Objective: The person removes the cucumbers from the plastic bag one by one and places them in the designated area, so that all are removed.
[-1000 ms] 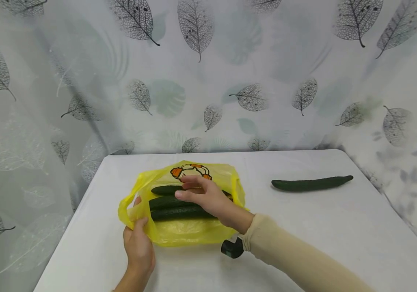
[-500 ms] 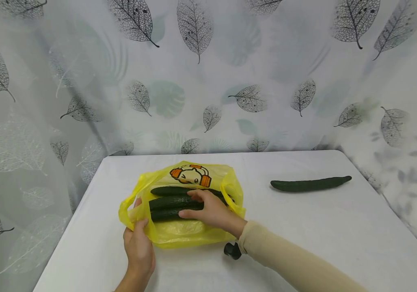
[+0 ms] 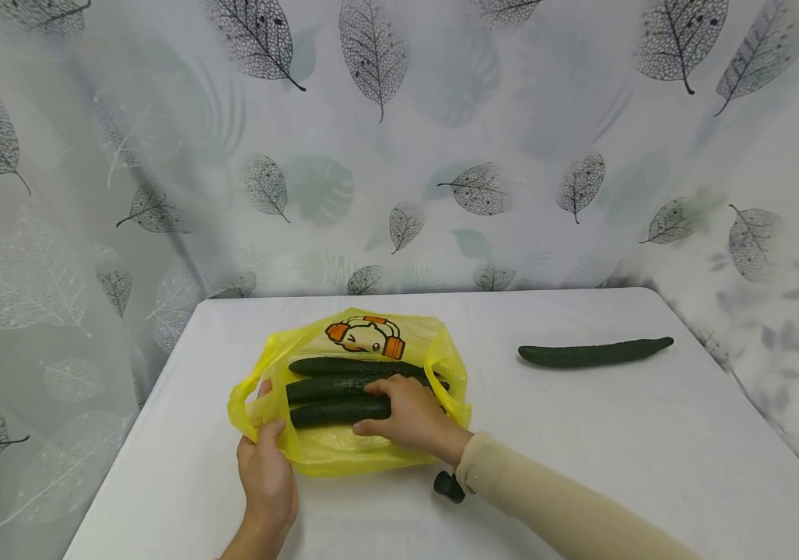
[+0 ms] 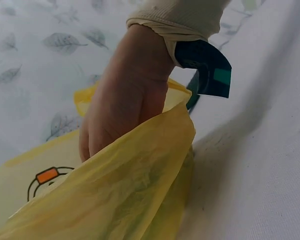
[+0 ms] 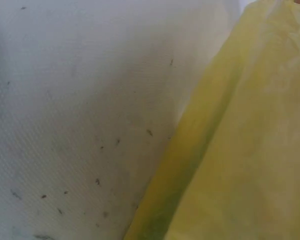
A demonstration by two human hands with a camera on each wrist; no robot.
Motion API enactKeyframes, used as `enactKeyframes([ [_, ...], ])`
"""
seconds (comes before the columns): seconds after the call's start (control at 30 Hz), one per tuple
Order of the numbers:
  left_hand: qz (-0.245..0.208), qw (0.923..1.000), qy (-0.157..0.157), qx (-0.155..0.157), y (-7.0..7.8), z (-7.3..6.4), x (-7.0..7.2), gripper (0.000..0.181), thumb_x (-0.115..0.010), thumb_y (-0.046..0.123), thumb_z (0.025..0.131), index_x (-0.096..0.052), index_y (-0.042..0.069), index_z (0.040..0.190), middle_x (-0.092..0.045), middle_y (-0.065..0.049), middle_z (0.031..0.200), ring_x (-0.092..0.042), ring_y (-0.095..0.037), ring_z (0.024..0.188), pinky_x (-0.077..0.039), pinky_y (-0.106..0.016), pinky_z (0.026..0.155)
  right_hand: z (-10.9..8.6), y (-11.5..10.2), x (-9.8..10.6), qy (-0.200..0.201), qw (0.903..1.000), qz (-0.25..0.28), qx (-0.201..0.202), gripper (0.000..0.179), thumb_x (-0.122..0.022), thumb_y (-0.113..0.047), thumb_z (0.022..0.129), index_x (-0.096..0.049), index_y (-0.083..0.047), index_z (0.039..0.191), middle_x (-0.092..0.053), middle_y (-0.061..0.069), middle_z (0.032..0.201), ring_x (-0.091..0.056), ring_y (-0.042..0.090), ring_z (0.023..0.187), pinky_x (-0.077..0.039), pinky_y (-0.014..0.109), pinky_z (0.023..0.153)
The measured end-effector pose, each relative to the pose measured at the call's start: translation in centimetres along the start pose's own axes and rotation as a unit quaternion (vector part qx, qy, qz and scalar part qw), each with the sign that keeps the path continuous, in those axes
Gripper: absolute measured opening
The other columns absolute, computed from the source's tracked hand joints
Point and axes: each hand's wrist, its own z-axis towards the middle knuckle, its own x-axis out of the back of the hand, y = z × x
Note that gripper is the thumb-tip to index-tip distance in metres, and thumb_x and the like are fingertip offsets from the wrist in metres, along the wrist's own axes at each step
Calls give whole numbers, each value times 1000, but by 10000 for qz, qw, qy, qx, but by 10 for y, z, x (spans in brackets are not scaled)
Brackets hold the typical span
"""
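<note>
The left hand (image 3: pixel 266 474) pinches the left edge of the yellow bag (image 3: pixel 343 457), its thumb in front of the thin plastic. The right hand (image 3: pixel 409 416) reaches into the bag's mouth, half closed, thumb on the near side and fingers on the far side, gripping the front cucumber (image 3: pixel 339 412). That cucumber lies lengthwise left to right, as do the middle cucumber (image 3: pixel 329 389) and rear cucumber (image 3: pixel 343 366) behind it in the bag. Well to the right of the bag, a fourth cucumber (image 3: pixel 595 354) points its narrow tip rightward, slightly away from the person. All are slim, dark green and rounded; the bag is crinkled, translucent, printed with a cartoon face in orange headphones.
</note>
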Motion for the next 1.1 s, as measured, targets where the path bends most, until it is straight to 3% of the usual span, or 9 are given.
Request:
enactKeyframes([
  [0.4,-33,10000,36,55,0,0,1,58,-27,4,102,-18,5,160,-19,2,167,-18,-14,150,-19,-29,122,2,1,-9,75,9959,-819,380,55,-80,-42,85,-68,-18,133,-57,-2,111,-48,19,97,-44,37,88],
  [0.63,-81,10000,35,30,-1,0,2,59,-26,3,102,-18,5,160,-19,1,167,-19,-14,150,-20,-29,122,1,3,-13,-10,9956,-818,465,51,-80,-22,86,-66,-17,136,-54,0,114,-48,22,104,-47,37,87],
  [0.87,-79,10000,15,-30,-1,-1,3,59,-26,3,102,-19,4,160,-20,0,167,-20,-15,149,-21,-31,122,0,5,-16,-110,9949,-782,634,50,-76,-11,86,-68,-16,135,-57,-1,113,-48,30,116,-41,49,105],
  [0.97,-66,10000,45,-10,0,-1,3,59,-26,3,102,-19,4,160,-21,1,166,-21,-15,149,-21,-31,122,0,5,-16,-64,9962,-664,565,49,-75,-10,86,-68,-19,134,-56,-2,113,-46,27,113,-47,41,94],
  [1.1,-72,9999,80,0,0,-1,4,58,-26,4,102,-19,5,160,-21,1,166,-20,-15,149,-21,-31,122,-2,3,-11,84,9959,-615,654,47,-74,-12,85,-69,-20,131,-57,-5,111,-45,19,100,-44,32,80],
])
